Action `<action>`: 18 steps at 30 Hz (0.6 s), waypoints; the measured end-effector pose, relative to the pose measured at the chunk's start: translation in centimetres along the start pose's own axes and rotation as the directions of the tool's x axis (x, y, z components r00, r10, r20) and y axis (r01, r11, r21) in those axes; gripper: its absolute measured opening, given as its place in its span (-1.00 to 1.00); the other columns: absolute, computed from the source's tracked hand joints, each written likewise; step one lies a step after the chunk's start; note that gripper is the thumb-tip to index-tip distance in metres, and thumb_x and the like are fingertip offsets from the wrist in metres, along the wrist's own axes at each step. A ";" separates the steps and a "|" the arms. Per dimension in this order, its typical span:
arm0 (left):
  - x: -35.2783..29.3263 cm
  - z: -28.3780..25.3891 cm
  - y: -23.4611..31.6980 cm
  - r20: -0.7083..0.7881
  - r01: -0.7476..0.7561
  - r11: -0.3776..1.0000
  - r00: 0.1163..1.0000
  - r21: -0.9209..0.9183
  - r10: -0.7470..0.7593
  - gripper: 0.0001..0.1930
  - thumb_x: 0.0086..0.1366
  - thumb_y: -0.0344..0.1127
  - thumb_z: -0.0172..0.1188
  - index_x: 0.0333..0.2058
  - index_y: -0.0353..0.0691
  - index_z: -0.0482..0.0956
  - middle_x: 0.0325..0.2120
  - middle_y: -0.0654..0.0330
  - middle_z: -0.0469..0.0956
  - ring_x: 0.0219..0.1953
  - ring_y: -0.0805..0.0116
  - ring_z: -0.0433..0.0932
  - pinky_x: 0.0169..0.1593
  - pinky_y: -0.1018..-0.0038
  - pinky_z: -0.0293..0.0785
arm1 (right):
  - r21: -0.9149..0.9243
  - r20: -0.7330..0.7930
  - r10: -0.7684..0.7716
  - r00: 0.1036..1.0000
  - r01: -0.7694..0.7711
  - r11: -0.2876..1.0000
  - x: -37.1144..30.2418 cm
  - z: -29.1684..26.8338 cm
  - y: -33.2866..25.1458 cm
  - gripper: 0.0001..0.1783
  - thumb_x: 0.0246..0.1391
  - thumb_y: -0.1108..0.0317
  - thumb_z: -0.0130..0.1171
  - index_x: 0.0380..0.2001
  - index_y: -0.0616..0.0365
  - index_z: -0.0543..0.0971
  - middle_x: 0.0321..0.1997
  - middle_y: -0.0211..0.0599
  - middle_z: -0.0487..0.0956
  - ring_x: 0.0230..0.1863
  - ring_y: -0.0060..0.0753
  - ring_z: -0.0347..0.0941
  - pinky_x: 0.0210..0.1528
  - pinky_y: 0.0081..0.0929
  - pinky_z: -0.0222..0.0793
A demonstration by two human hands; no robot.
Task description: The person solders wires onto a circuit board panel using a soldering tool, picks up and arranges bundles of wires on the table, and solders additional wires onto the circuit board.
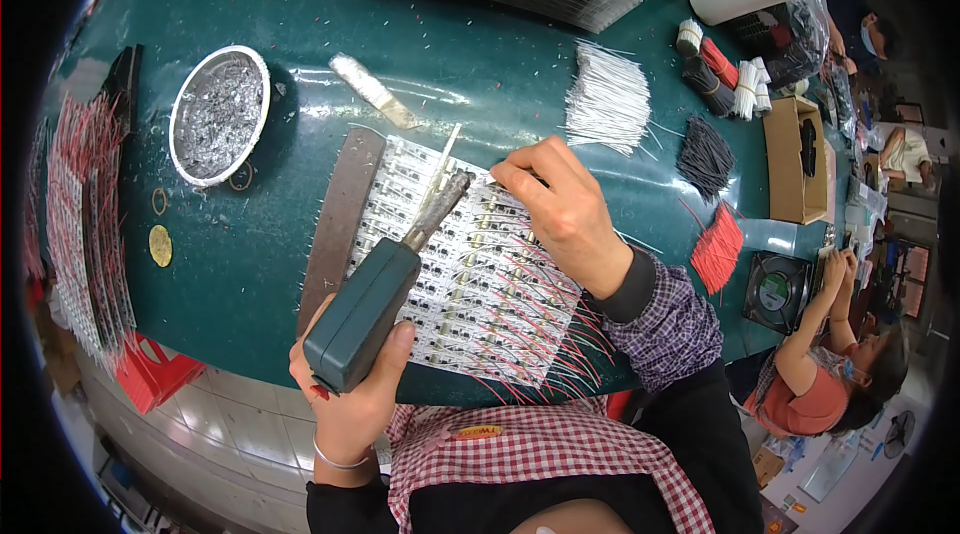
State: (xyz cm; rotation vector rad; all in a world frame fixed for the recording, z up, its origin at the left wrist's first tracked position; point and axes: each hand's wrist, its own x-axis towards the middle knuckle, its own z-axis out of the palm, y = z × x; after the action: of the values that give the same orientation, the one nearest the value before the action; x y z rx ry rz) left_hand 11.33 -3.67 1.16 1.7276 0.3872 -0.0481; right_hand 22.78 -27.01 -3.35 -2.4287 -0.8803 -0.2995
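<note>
My left hand (355,389) is wrapped round a dark green soldering gun (365,309). Its metal tip (458,186) points up and away over a white circuit board panel (415,284). Beside the tip runs a thin pale strip (447,159). At the panel's far edge, close to the tip, my right hand (565,214) pinches its thumb and finger together; what they hold is too small to make out. Rows of red and white wires (530,294) stick out from the panel's right part. A brown bar (340,214) lies along its left side.
A white bowl (180,139) of metal scraps stands left, near stacked wired boards (85,224). Piles of white wires (607,99), black wires (707,159) and red wires (717,249) lie right. Beyond are a cardboard box (785,174), a fan (775,291) and a co-worker (815,389).
</note>
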 end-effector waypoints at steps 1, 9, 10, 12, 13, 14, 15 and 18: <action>0.0 0.0 0.1 -0.013 0.018 1.000 1.000 -0.020 -0.018 -0.80 0.09 -0.49 0.41 -0.32 -0.43 0.61 -0.48 0.22 0.53 -0.49 0.50 0.47 -0.41 0.54 0.37 | -0.003 0.004 -0.003 1.000 0.003 1.000 0.0 -0.1 0.0 -0.69 -0.18 0.62 0.15 -0.25 0.28 0.55 -0.25 -0.21 0.49 -0.19 -0.22 0.44 -0.23 -0.38 0.46; 0.6 0.6 0.1 0.025 -0.026 1.000 0.999 0.005 0.026 -0.81 0.10 -0.48 0.40 -0.34 -0.42 0.60 -0.49 0.23 0.52 -0.49 0.51 0.45 -0.41 0.55 0.34 | -0.011 0.022 -0.012 1.000 0.012 1.000 0.1 -0.1 0.0 -0.69 -0.18 0.62 0.15 -0.24 0.29 0.55 -0.25 -0.21 0.49 -0.18 -0.22 0.44 -0.21 -0.39 0.46; 0.7 0.7 0.2 0.033 -0.044 0.999 0.999 0.017 0.044 -0.82 0.11 -0.47 0.40 -0.34 -0.42 0.60 -0.50 0.24 0.52 -0.50 0.52 0.45 -0.43 0.55 0.33 | -0.012 0.022 -0.016 1.000 0.016 1.000 0.1 -0.2 0.0 -0.69 -0.18 0.62 0.15 -0.24 0.29 0.55 -0.25 -0.21 0.49 -0.19 -0.22 0.44 -0.21 -0.39 0.46; 0.9 0.7 0.2 0.038 -0.098 0.994 0.995 0.054 0.096 -0.82 0.11 -0.47 0.40 -0.35 -0.42 0.60 -0.51 0.24 0.51 -0.52 0.52 0.44 -0.44 0.54 0.32 | -0.013 0.022 -0.018 1.000 0.019 1.000 0.2 -0.2 0.0 -0.69 -0.18 0.62 0.15 -0.24 0.29 0.55 -0.25 -0.21 0.49 -0.19 -0.22 0.43 -0.21 -0.39 0.46; 0.9 0.7 0.2 0.044 -0.152 0.984 0.988 0.090 0.149 -0.82 0.11 -0.47 0.40 -0.35 -0.41 0.60 -0.52 0.24 0.50 -0.53 0.53 0.43 -0.46 0.54 0.31 | -0.018 0.023 -0.023 0.999 0.024 1.000 0.2 -0.2 0.0 -0.69 -0.18 0.61 0.15 -0.24 0.30 0.55 -0.25 -0.21 0.48 -0.19 -0.22 0.43 -0.21 -0.39 0.46; 0.9 0.7 0.2 0.045 -0.152 0.984 0.988 0.090 0.148 -0.82 0.11 -0.47 0.40 -0.35 -0.41 0.60 -0.52 0.24 0.50 -0.53 0.53 0.43 -0.46 0.54 0.31 | -0.023 0.024 -0.028 0.999 0.029 0.999 0.2 -0.2 -0.1 -0.69 -0.17 0.61 0.15 -0.24 0.30 0.54 -0.25 -0.21 0.48 -0.18 -0.22 0.43 -0.21 -0.40 0.46; 1.0 0.6 0.3 0.057 -0.169 0.980 0.985 0.106 0.163 -0.82 0.11 -0.47 0.40 -0.35 -0.41 0.60 -0.54 0.24 0.49 -0.54 0.53 0.42 -0.47 0.53 0.30 | -0.023 0.024 -0.028 0.999 0.028 0.999 0.3 -0.3 -0.1 -0.69 -0.17 0.61 0.15 -0.24 0.30 0.54 -0.25 -0.21 0.48 -0.18 -0.22 0.43 -0.21 -0.40 0.46; 1.0 0.5 0.1 0.070 -0.194 0.974 0.980 0.119 0.187 -0.82 0.11 -0.47 0.40 -0.35 -0.41 0.60 -0.54 0.24 0.48 -0.55 0.53 0.42 -0.48 0.52 0.29 | -0.031 0.036 -0.029 0.999 0.030 0.999 0.3 -0.3 -0.1 -0.69 -0.16 0.60 0.15 -0.23 0.30 0.54 -0.25 -0.22 0.48 -0.18 -0.23 0.43 -0.22 -0.40 0.46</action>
State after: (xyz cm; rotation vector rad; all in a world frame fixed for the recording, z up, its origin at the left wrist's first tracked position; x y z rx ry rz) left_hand 12.40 -3.97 0.93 1.8757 0.1767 0.0172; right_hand 22.93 -26.92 -2.96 -2.4581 -0.9345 -0.2840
